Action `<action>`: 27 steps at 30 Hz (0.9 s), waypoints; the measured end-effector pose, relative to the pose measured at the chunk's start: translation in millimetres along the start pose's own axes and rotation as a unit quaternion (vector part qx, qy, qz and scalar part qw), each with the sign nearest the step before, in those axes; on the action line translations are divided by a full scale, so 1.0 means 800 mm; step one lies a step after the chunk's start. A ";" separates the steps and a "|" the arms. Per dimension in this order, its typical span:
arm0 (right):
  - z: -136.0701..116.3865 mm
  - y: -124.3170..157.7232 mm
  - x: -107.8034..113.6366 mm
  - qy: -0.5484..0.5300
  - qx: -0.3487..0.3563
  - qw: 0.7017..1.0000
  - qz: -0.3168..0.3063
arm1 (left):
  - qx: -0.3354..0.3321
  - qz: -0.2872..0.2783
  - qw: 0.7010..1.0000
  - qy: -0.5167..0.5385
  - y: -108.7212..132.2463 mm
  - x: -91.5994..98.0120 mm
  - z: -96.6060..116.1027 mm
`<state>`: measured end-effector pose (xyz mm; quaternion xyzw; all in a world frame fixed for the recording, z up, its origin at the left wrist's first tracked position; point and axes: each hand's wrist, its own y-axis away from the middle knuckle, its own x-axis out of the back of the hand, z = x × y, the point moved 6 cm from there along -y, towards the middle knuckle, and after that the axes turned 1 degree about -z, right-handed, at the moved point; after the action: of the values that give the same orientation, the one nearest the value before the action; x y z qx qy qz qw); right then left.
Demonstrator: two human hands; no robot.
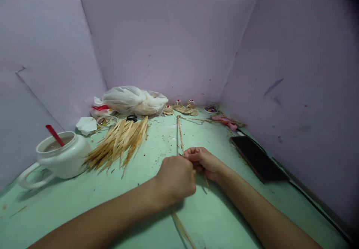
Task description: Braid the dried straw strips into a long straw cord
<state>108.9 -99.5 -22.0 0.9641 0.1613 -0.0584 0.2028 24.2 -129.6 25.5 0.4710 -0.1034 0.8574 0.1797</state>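
Pale purple walls (168, 36) fill the upper frame above our green table (134, 219). Left of centre lies a fanned bundle of dry strips (120, 138). At lower centre our left hand (177, 178) is a tight fist, its inside hidden; our right hand (204, 163) pinches the twisted cord (180, 134), which runs up to mid-frame.

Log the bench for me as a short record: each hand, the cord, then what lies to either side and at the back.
left hand: curled closed; grip hidden
right hand: fingers pinched at the cord, beside the left
cord: twisted; runs away from the hands, then bends right
loose strip: below the left hand
left side: fanned straw strips; white mug with red stick
right side: dark phone, lying flat
back: knotted plastic bag; small woven pieces
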 end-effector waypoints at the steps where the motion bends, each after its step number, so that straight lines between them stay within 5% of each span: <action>1: -0.001 0.000 0.000 0.002 0.003 1.000 -0.002 | 0.023 0.050 0.998 0.038 -0.005 0.016 -0.007; 3: -0.003 0.000 -0.001 0.004 0.003 1.000 -0.008 | 0.112 0.108 0.974 0.164 -0.013 0.036 -0.031; 6: -0.004 0.000 -0.005 0.000 0.005 1.000 -0.019 | 0.233 -0.032 0.902 0.362 -0.023 0.012 -0.053; 8: -0.006 -0.001 -0.005 0.012 0.019 1.000 -0.011 | 0.228 -0.115 0.869 0.424 -0.027 -0.006 -0.050; 13: -0.010 -0.005 -0.004 0.118 0.089 0.989 0.015 | 0.201 -0.096 0.922 0.318 -0.029 -0.013 -0.055; 17: -0.014 -0.004 0.003 0.271 0.149 0.947 0.085 | 0.169 -0.037 0.961 0.216 -0.031 -0.013 -0.063; 22: -0.021 0.013 0.013 0.417 0.129 0.886 0.159 | 0.098 0.017 0.969 0.225 -0.035 -0.021 -0.065; 27: -0.016 0.020 0.012 0.439 0.094 0.881 0.149 | 0.125 0.010 0.960 0.250 -0.036 -0.035 -0.071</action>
<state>124.2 -105.2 -6.3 0.9182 0.0821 0.3865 0.0257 5.9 -89.7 -28.4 0.2596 0.0481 0.9557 0.1304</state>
